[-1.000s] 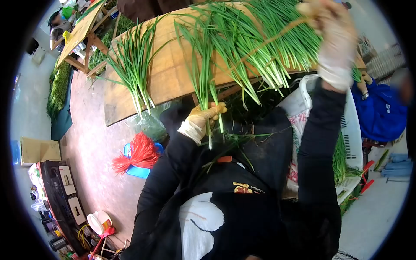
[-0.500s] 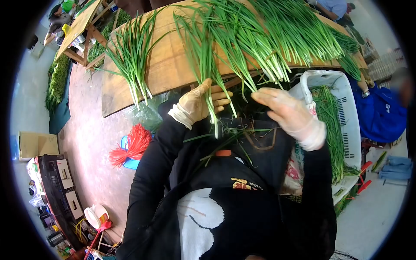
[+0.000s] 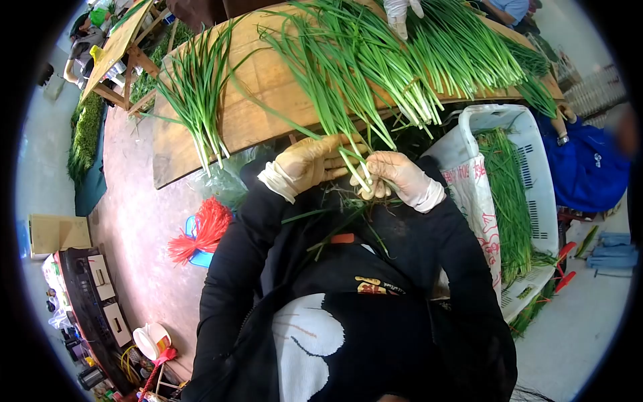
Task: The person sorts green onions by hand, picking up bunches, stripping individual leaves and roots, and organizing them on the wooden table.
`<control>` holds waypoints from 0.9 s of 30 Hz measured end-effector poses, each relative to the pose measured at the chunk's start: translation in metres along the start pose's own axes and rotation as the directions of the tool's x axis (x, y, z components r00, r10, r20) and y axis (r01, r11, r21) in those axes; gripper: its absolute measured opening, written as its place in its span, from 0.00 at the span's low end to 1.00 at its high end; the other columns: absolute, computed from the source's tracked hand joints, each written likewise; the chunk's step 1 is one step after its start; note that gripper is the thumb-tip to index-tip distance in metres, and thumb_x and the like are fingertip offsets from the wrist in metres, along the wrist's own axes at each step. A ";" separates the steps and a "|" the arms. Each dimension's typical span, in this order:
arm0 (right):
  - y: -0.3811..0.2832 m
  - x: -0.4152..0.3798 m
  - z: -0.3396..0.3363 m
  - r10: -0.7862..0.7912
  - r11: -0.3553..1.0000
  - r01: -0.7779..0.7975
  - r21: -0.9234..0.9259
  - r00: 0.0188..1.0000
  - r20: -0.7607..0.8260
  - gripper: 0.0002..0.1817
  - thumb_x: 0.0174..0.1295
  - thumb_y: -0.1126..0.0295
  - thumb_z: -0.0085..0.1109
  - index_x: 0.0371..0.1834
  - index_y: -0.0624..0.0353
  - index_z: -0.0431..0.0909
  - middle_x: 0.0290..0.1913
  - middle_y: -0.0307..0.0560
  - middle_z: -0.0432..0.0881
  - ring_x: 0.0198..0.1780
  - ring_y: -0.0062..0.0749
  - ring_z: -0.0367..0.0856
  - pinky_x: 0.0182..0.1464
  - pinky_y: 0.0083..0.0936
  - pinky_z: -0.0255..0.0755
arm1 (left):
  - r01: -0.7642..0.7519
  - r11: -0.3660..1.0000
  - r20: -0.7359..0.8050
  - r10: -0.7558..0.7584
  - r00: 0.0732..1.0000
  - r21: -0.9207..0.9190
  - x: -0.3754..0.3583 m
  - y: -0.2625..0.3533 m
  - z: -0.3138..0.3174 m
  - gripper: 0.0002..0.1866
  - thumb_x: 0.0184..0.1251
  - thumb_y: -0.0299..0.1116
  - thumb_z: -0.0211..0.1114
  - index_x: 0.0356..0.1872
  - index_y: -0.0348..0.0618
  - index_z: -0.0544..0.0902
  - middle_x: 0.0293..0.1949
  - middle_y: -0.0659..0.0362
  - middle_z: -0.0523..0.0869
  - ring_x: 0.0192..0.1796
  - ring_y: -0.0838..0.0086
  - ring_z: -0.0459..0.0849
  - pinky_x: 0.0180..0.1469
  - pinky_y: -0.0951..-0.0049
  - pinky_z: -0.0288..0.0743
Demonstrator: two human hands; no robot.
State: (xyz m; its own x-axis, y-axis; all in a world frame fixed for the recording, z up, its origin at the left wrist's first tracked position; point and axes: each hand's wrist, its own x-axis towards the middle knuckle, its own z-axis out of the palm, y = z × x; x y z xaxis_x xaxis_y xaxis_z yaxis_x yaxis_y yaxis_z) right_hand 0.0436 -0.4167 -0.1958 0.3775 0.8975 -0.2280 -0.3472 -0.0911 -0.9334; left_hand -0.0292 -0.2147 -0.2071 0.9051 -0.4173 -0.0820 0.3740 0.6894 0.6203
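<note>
Both of my hands wear pale gloves and meet at the table's near edge. My left hand [image 3: 309,161] is closed around a few chive stalks [image 3: 323,104], whose leafy ends lie on the table. Close by on the right, my right hand [image 3: 402,177] pinches at the white stem ends of these chives. Trimmed bits and loose leaves [image 3: 365,204] lie on my dark apron below. Beside the held stalks, a larger pile of chives [image 3: 395,74] spreads over the wooden table [image 3: 258,100]. A separate small bunch [image 3: 201,100] lies to the left.
A white plastic crate [image 3: 546,221] of greens stands at my right. Another person's gloved hand [image 3: 396,17] reaches over the pile from the far side. A person in blue [image 3: 583,171] is at the right. Red plastic strings [image 3: 201,231] lie lower left.
My right hand has moved left and down to the stem ends by my left hand, its fingers now pinched. Another person's gloved hand has appeared over the pile at the far side.
</note>
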 end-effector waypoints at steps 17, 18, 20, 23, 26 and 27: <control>-0.008 -0.023 0.029 -0.763 -0.149 0.300 -0.942 0.571 0.303 0.13 0.58 0.63 0.52 0.18 0.54 0.65 0.16 0.42 0.69 0.16 0.34 0.71 0.16 0.28 0.63 | -0.174 0.984 -0.331 0.176 0.927 0.035 -0.002 -0.005 -0.021 0.14 0.59 0.32 0.58 0.44 0.37 0.74 0.41 0.53 0.80 0.44 0.73 0.78 0.44 0.76 0.70; -0.017 -0.043 0.029 -0.564 0.082 0.354 -0.932 0.787 0.250 0.12 0.57 0.62 0.52 0.21 0.55 0.68 0.18 0.43 0.70 0.19 0.35 0.72 0.19 0.29 0.65 | -0.150 0.983 -0.352 0.177 0.919 0.105 -0.005 0.002 -0.019 0.14 0.59 0.31 0.58 0.45 0.37 0.74 0.42 0.53 0.79 0.45 0.72 0.77 0.46 0.74 0.70; -0.031 -0.074 0.024 -0.023 0.381 0.234 -0.895 0.969 0.244 0.13 0.55 0.57 0.53 0.26 0.56 0.72 0.22 0.45 0.74 0.27 0.37 0.75 0.27 0.31 0.68 | -0.097 0.977 -0.424 0.170 0.889 0.188 -0.014 0.016 -0.016 0.18 0.59 0.28 0.57 0.51 0.36 0.69 0.47 0.52 0.77 0.46 0.70 0.77 0.48 0.70 0.71; -0.034 -0.092 0.006 0.191 0.185 0.031 -0.982 0.979 0.067 0.18 0.52 0.51 0.52 0.36 0.54 0.76 0.31 0.44 0.78 0.37 0.37 0.77 0.40 0.30 0.70 | -0.104 0.967 -0.425 0.196 0.883 0.231 -0.024 0.024 -0.023 0.23 0.58 0.27 0.57 0.55 0.37 0.64 0.49 0.51 0.75 0.43 0.73 0.78 0.42 0.77 0.73; -0.035 -0.056 -0.009 -0.388 0.128 -0.085 -0.988 0.913 -0.129 0.15 0.54 0.53 0.52 0.30 0.54 0.75 0.28 0.42 0.76 0.32 0.35 0.76 0.34 0.28 0.71 | -0.122 0.974 -0.339 0.181 0.923 0.189 -0.016 0.019 -0.030 0.23 0.58 0.29 0.58 0.54 0.38 0.64 0.48 0.52 0.76 0.37 0.78 0.76 0.35 0.84 0.72; -0.037 -0.035 -0.011 -0.524 0.009 -0.162 -0.987 0.840 -0.143 0.15 0.54 0.54 0.52 0.27 0.54 0.74 0.26 0.42 0.76 0.30 0.34 0.76 0.31 0.27 0.72 | -0.112 0.984 -0.403 0.160 0.901 0.139 -0.009 0.016 -0.021 0.22 0.58 0.32 0.59 0.52 0.37 0.66 0.48 0.53 0.76 0.32 0.82 0.74 0.29 0.88 0.69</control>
State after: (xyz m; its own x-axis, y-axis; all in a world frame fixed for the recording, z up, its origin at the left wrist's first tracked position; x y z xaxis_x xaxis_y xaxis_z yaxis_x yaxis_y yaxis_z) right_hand 0.0529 -0.4498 -0.1561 0.6214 0.7399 0.2577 0.7828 -0.5720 -0.2451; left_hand -0.0274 -0.1873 -0.2130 0.9569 -0.0269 -0.2892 0.2382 0.6426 0.7283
